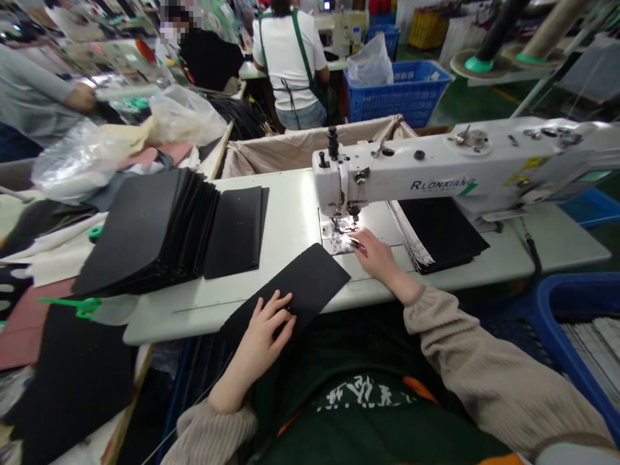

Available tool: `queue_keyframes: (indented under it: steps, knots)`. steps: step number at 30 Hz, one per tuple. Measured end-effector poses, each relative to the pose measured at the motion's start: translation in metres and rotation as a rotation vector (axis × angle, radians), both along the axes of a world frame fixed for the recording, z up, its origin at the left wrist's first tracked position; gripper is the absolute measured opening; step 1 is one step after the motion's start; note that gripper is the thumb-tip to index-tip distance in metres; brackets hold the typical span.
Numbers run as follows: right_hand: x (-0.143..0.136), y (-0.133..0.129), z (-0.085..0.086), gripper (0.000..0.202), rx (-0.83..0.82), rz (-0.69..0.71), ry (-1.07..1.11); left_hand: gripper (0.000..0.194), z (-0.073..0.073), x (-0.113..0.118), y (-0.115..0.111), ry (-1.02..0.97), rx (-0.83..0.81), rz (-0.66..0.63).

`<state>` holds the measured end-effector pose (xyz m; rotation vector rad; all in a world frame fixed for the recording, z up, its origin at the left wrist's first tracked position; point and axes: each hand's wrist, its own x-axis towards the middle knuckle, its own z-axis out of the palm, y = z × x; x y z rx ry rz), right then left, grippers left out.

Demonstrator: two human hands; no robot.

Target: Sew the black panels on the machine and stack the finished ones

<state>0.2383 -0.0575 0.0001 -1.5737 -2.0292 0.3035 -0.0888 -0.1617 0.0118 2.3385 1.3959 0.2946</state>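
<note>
My left hand (272, 323) lies on a black rectangular panel (310, 278), fingers spread over its surface. The panel slants across the front edge of the sewing table, its far corner close to the needle area. At the needle plate, my right hand (375, 257) is closed in a pinch on a small dark metal tool (357, 244), whose exact kind is hard to make out. Just above it is the lit needle and presser foot of a white sewing machine (387, 174). Right of that hand, a stack of black panels with pale edges (440, 236) sits under the machine arm.
On the left stand a tall stack of black panels (140, 226) and a smaller pile (236, 232). A green-handled tool (90, 308) rests near the table's left end. Blue bins (547, 303) stand at right. Behind the table are a cloth-lined container (276, 155), a blue crate (394, 97) and several people.
</note>
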Motion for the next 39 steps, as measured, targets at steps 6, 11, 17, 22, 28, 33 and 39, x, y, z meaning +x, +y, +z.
queue_keyframes:
  steps: [6,11,17,22,28,33,39]
  knots:
    - [0.031,-0.047,0.007,0.034,0.023,-0.068,0.260,0.013,0.005,0.047,0.043,-0.078,-0.019,-0.189]
    - [0.063,-0.110,-0.003,0.032,-0.093,-0.240,0.316,0.034,0.014,0.104,0.059,-0.038,0.105,-0.206]
    - [0.070,-0.152,-0.018,0.030,-0.223,-0.366,0.158,0.035,-0.005,0.184,0.037,-0.101,0.173,-0.253]
    - [0.063,-0.158,-0.012,0.028,-0.304,-0.331,0.024,0.015,-0.020,0.206,0.033,-0.103,0.157,-0.223]
    - [0.055,-0.155,-0.004,0.022,-0.325,-0.227,-0.070,0.012,-0.016,0.199,0.030,-0.208,0.072,-0.199]
    - [0.048,-0.147,-0.002,0.020,-0.327,-0.211,-0.088,0.010,-0.015,0.196,0.029,-0.297,0.015,-0.188]
    - [0.043,-0.142,-0.001,0.023,-0.336,-0.237,-0.121,0.012,-0.010,0.195,0.029,-0.272,0.003,-0.228]
